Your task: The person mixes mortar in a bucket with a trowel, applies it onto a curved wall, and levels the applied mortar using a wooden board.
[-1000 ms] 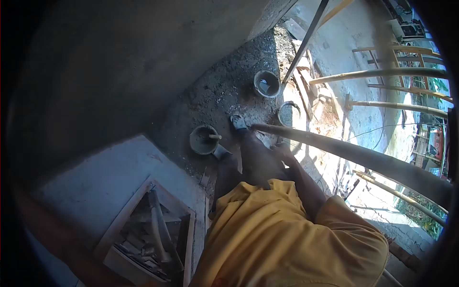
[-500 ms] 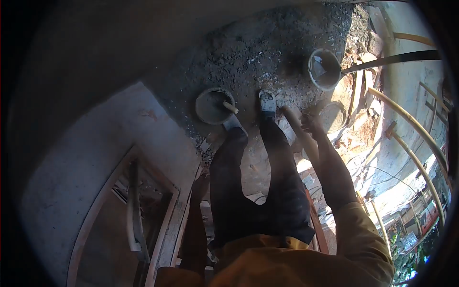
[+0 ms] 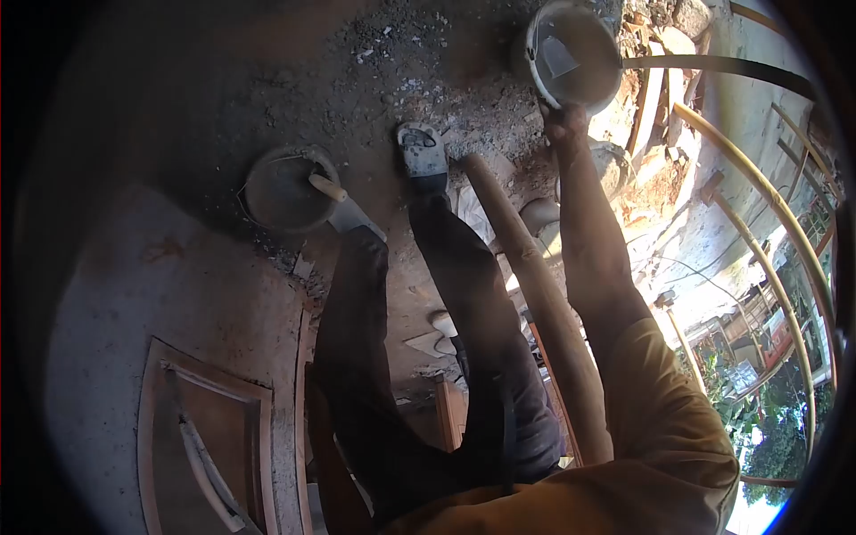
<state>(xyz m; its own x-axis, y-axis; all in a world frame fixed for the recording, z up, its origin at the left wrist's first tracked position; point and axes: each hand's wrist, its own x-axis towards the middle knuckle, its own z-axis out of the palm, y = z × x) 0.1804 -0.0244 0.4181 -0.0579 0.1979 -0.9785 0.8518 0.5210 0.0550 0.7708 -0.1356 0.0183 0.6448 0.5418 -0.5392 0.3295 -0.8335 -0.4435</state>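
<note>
My right hand (image 3: 566, 127) is closed at the near edge of a bucket (image 3: 615, 85), where its pale handle meets the rim. Inside that bucket lies a light, flat-bladed piece (image 3: 559, 57); its kind is unclear. My left arm (image 3: 332, 468) hangs in shadow beside my thigh, and the fingers of that hand cannot be made out. Ahead of my left foot stands a second bucket (image 3: 259, 201), with a tool's wooden handle (image 3: 328, 186) sticking out over its rim. My right foot wears a dusty sandal (image 3: 422, 152).
A thick wooden pole (image 3: 533, 267) slants alongside my right leg. Behind my forearm is another round container (image 3: 611, 169). Curved poles (image 3: 758, 187) cross the sunlit right side. A wooden frame (image 3: 267, 437) stands by the pale wall at left. Rubble (image 3: 366, 76) covers the ground.
My right hand has moved forward from near the pole to the far bucket's rim and closed there. The camera view has shifted, so the buckets and legs appear further left.
</note>
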